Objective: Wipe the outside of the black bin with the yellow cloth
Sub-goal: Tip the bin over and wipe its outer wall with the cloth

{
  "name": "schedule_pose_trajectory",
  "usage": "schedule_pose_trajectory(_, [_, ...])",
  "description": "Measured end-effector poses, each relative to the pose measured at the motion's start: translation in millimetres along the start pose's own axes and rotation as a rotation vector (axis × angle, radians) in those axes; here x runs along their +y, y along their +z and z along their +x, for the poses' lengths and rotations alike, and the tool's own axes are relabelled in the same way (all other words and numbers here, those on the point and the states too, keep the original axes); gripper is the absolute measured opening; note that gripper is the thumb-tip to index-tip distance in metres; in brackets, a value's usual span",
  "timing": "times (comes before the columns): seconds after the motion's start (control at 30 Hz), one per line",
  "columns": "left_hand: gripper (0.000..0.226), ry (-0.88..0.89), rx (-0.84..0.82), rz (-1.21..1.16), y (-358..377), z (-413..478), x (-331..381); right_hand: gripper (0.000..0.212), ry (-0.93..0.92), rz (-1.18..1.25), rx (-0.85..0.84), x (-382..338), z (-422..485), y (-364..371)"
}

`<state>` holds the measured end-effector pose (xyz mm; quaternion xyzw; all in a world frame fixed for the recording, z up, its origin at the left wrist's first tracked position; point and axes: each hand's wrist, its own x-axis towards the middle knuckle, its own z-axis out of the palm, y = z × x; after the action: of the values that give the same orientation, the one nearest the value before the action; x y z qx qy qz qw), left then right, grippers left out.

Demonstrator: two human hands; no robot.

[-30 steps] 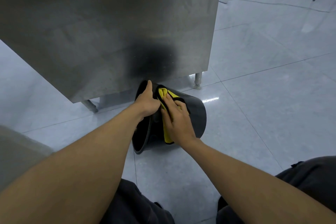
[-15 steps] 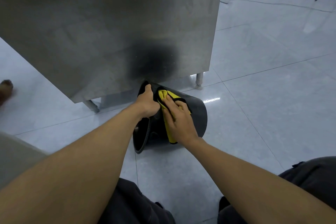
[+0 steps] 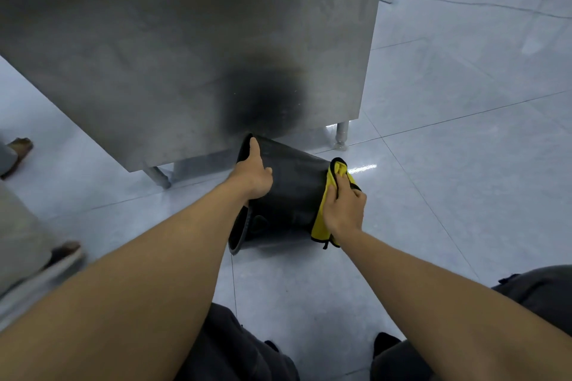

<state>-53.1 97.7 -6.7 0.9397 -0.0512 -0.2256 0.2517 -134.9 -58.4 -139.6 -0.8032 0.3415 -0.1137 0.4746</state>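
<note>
While it lies tipped on its side on the tiled floor (image 3: 433, 195) beside a steel cabinet (image 3: 185, 56), the black bin (image 3: 294, 192) looks light, stiff and smooth, best steadied at the rim.

The left hand (image 3: 252, 175) grips that rim, thumb over the edge; the right hand (image 3: 345, 209), fingers curled, presses the soft yellow cloth (image 3: 320, 226) against the bin's base end.

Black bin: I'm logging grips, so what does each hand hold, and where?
Left hand grips the black bin at its rim; right hand presses the yellow cloth against its base end.
</note>
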Motion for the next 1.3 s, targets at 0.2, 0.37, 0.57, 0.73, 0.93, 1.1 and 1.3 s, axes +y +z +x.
schedule_pose_trajectory(0.2, [0.077, -0.012, 0.02, -0.03, 0, 0, 4, 0.047, -0.393, 0.005, -0.045, -25, -21, 3])
schedule_pose_trajectory(0.37, [0.079, 0.017, 0.046, -0.068, 0, 6, 3, 0.048, -0.682, 0.009, -0.191, -43, -27, 8])
schedule_pose_trajectory(0.57, [0.066, 0.032, 0.174, -0.119, -5, 7, -5, 0.05, -0.337, -0.036, -0.114, -22, -13, 8])
schedule_pose_trajectory(0.73, [0.086, 0.009, 0.093, -0.076, -7, 5, -10, 0.049, -0.152, -0.032, -0.104, -18, -9, 7])
schedule_pose_trajectory(0.93, [0.108, 0.026, 0.077, 0.028, -7, -1, -8, 0.047, -0.664, 0.03, -0.232, -43, -23, 19])
schedule_pose_trajectory(1.1, [0.104, 0.093, 0.079, 0.036, -2, 1, -4, 0.048, -0.719, -0.009, -0.212, -51, -29, 20])
schedule_pose_trajectory(1.3, [0.1, 0.091, 0.087, 0.004, 1, 2, 1, 0.05, -0.273, -0.022, -0.087, -15, -11, 7])
